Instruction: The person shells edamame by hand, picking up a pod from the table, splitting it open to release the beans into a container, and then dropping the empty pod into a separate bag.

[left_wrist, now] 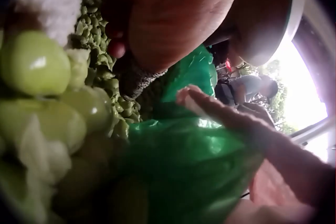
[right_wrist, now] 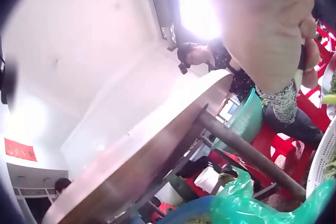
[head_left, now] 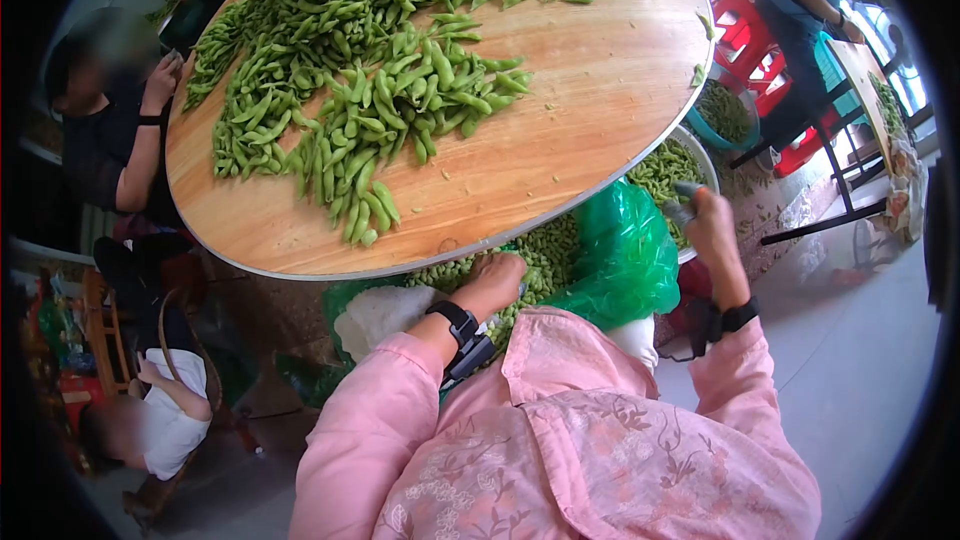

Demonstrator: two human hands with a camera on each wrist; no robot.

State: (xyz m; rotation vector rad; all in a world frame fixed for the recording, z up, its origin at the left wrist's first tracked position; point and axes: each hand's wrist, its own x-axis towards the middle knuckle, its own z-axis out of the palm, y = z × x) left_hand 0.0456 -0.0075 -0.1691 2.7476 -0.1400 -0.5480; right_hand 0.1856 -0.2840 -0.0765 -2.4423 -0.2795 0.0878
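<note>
My left hand reaches down over a heap of shelled green soybeans under the table's near edge. Its fingertips are mostly hidden, and I cannot tell whether it grips anything. A grey knitted cover wraps its thumb, and plump beans loom close to the left wrist camera. My right hand hangs over a white perforated basket of green pods, its fingers extended toward them. A similar knitted cover shows on this hand. Between both hands bulges a green plastic bag.
A large pile of soybean pods covers much of the round wooden table. Beyond the basket stand a teal tub of pods and red stools. Several people sit around. A second table is at the right.
</note>
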